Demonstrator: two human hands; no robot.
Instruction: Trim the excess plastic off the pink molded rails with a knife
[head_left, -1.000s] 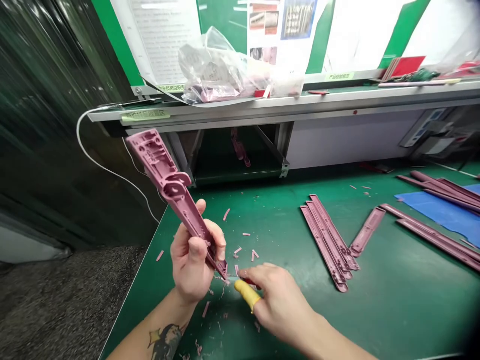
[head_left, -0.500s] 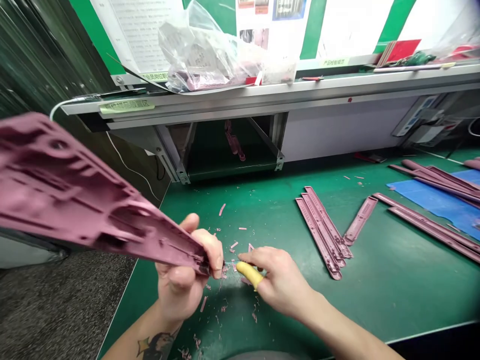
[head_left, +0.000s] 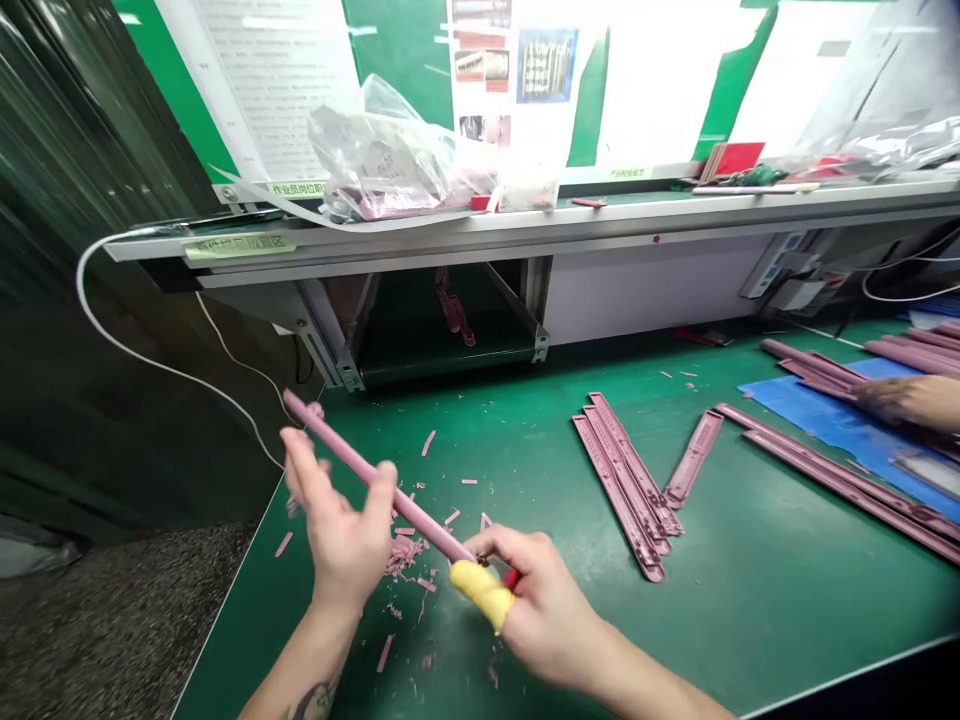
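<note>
A long pink plastic part (head_left: 367, 470) is grasped in the left hand (head_left: 337, 525) between thumb and fingers, and is seen almost edge-on; its far end is tilted up above the green workbench (head_left: 757, 610), while its near end is brought to the right hand (head_left: 551, 610). A red handle (head_left: 511, 578) is clasped in that hand, with whatever it carries hidden; a yellow finger cot (head_left: 484, 595) is worn on one finger, right beside the part's end. Pink shavings (head_left: 405, 555) are scattered around the hands; a stack of pink parts (head_left: 622, 485) is laid further right, with a single pink part (head_left: 694, 458) just beside it. A blue mat (head_left: 817, 410) lies beyond, and a co-worker's hand (head_left: 904, 400) is seen on it — resting among more pink parts (head_left: 810, 365); a plastic bag (head_left: 390, 150) sits on the shelf (head_left: 450, 235) above.
</note>
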